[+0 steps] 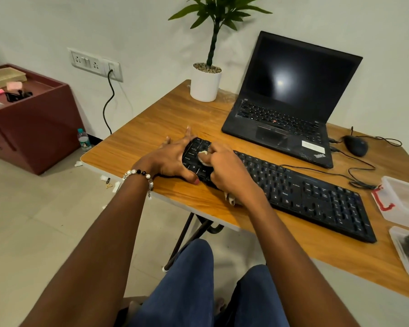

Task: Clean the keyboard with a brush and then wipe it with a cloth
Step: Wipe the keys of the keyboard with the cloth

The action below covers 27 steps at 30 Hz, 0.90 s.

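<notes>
Keyboard (293,192) lies slantwise across the wooden bench (151,119), its left end under both hands and its near corner close to the bench's front edge. Risk here, as I judge it, is the board skating or pivoting toward that edge if the wiping hand pushes harder than the bracing hand resists; a second worry is the cloth snagging a keycap and levering it up, since the wad is being pressed into the gaps between keys. Trailing cloth under the wrist could also drag grit back over keys already wiped. The left hand (172,159) rests flat over the keyboard's left end, fingers (187,133) spread and fairly straight, thumb along the near edge, steadying rather than clutching. The right hand (224,168) is curled round a pale cloth (202,156), its fingers bunched and pinching the wad down onto the keys near the left-hand modifier keys; a tail of the same cloth seems to show below the wrist. Both forearms reach forward and inward from the lap. No brush is plainly identifiable, so the task seems to be in its wiping stage.
</notes>
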{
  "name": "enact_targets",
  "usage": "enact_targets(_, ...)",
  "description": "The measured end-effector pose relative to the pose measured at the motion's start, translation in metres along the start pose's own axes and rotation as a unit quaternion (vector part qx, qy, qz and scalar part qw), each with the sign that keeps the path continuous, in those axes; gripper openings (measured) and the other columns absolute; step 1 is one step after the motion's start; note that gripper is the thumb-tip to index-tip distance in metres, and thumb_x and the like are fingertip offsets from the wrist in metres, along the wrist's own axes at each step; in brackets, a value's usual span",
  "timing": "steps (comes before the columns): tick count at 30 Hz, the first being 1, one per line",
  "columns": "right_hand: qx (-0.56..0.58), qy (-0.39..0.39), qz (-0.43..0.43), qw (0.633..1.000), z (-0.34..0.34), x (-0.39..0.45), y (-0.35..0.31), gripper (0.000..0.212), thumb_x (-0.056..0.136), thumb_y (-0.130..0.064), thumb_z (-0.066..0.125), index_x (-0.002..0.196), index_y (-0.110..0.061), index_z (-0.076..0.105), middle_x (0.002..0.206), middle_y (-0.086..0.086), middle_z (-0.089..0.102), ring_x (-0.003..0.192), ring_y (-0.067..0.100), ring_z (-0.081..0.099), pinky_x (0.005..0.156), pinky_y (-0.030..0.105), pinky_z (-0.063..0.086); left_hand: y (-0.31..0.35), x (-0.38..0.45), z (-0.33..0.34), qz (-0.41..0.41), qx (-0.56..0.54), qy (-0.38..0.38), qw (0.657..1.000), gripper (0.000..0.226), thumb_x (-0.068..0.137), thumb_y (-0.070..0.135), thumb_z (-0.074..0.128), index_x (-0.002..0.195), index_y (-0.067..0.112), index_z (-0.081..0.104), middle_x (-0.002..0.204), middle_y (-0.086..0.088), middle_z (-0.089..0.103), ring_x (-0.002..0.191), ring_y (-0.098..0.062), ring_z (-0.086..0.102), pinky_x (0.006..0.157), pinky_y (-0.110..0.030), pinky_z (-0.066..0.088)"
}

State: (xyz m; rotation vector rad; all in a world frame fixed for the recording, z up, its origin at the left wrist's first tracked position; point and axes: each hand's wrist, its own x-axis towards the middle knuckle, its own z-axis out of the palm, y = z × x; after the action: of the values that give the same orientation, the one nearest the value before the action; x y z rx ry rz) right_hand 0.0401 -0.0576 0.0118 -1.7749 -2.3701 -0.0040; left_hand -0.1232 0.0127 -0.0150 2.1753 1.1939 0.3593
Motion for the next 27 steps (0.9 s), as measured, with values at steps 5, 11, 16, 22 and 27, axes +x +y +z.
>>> enact_targets(5,0.112,-0.07,-0.036,0.991,-0.013,-0.011,0.032,0.027,0.096,-0.011,0.053,0.12,-0.014,0.064,0.107,-0.001,0.049,0.1,0.016,0.043,0.08,0.03,0.038,-0.001,0.001,0.0,0.0,-0.005,-0.005,1.0,0.139,0.062,0.043,0.086,0.151,0.022,-0.02,0.158,0.009,0.019,0.146,-0.028,0.001,0.115,-0.038,-0.014)
enact_targets(11,-0.015,0.024,0.134,0.991,-0.016,-0.007,0.08,0.043,0.093,0.002,0.051,0.132,-0.012,0.06,0.113,0.007,0.052,0.106,0.027,0.046,0.08,0.031,0.038,-0.007,0.004,0.001,0.003,-0.009,-0.017,1.0,0.145,0.054,0.055,0.084,0.151,0.025,-0.019,0.16,0.009,0.015,0.147,-0.027,-0.002,0.114,-0.039,-0.018)
enact_targets(16,-0.04,0.055,0.193,0.979,-0.008,0.003,0.044,0.018,0.09,-0.002,0.05,0.1,0.001,0.065,0.116,0.021,0.056,0.111,0.033,0.05,0.095,0.037,0.04,-0.006,0.005,0.002,-0.008,0.015,-0.016,1.0,0.135,0.062,0.051,0.083,0.152,0.027,-0.015,0.161,0.006,0.006,0.147,-0.026,-0.006,0.114,-0.041,-0.018)
enact_targets(22,0.065,-0.002,0.036,0.997,-0.005,0.011,0.02,0.05,0.087,0.008,0.05,0.134,-0.011,0.058,0.107,0.003,0.05,0.107,0.021,0.045,0.084,0.027,0.034,-0.013,0.01,0.006,0.02,0.08,-0.023,0.996,0.145,0.044,0.086,0.066,0.152,0.031,-0.014,0.162,0.005,-0.002,0.148,-0.016,0.002,0.115,-0.046,-0.02)
enact_targets(27,0.0,-0.017,0.024,1.0,-0.012,-0.008,0.057,0.048,0.092,0.004,0.049,0.136,-0.015,0.055,0.108,-0.001,0.046,0.1,0.016,0.037,0.078,0.022,0.026,-0.017,0.013,0.009,0.013,0.091,-0.011,0.996,0.146,0.038,0.09,0.058,0.151,0.034,-0.014,0.162,0.006,-0.002,0.148,-0.016,0.003,0.116,-0.047,-0.017)
